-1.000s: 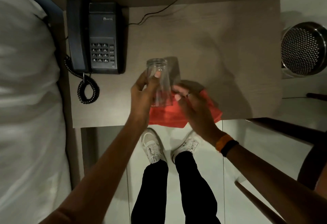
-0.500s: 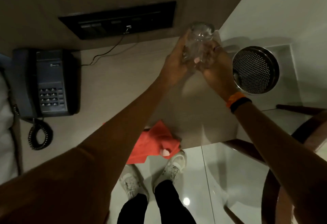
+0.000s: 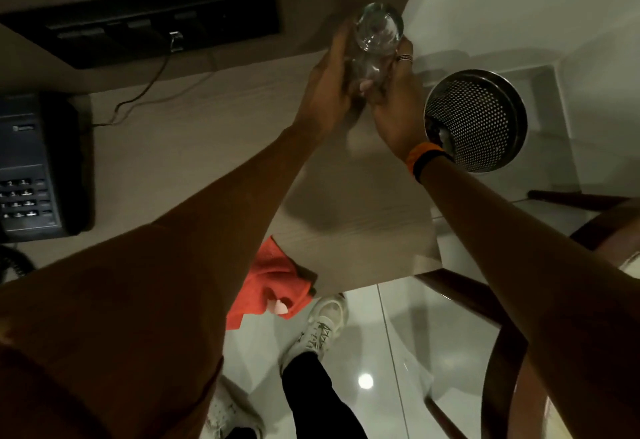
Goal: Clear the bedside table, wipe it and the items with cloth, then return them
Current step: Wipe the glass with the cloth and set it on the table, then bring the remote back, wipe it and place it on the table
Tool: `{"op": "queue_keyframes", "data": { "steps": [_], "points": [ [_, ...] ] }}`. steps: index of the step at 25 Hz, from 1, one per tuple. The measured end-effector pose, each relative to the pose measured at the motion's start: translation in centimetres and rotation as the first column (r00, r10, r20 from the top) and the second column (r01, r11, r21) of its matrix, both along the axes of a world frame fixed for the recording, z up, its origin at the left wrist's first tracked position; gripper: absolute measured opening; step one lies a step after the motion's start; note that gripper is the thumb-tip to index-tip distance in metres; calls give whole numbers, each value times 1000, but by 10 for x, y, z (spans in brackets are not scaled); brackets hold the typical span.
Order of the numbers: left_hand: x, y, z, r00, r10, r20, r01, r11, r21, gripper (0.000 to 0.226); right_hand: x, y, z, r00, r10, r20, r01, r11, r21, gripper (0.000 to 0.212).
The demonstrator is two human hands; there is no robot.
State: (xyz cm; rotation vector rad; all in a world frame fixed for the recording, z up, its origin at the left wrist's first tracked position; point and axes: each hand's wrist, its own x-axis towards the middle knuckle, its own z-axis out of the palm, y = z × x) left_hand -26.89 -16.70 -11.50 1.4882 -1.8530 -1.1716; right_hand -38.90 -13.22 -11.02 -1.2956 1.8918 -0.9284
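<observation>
Head view: both hands, left hand [image 3: 329,92] and right hand [image 3: 398,106], grip clamped around a clear cylindrical glass tumbler [image 3: 375,40] above the pale woodgrain tabletop [image 3: 214,133]'s far right corner; crumpled red cloth [image 3: 273,286] overhangs its near edge.

A perforated metal waste bin [image 3: 479,120] stood on the glossy tiled floor [image 3: 398,341] beside the far corner. A black switch panel [image 3: 145,16] was mounted on the wall. A dark wooden chair [image 3: 498,341] stood at the right.
</observation>
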Motion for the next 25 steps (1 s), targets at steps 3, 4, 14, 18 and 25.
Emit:
{"op": "queue_keyframes", "data": {
  "steps": [3,4,14,18,25],
  "points": [
    [8,17,9,995,-30,-100,36,997,66,86,1,14,3,989,-19,147,9,998,66,85],
    [14,25,11,994,-7,-107,12,999,48,88,6,25,6,994,-50,95,44,997,63,88],
    [238,200,25,882,143,449,-73,983,-169,62,170,152,26,742,507,-438,-583,811,-48,52],
    [328,236,50,605,360,710,-226,933,-281,71,269,144,50,465,681,-566,-774,623,114,67],
    [485,310,131,243,750,616,-625,606,-492,73,491,143,117,259,626,-735,-945,323,-58,73]
  ]
}}
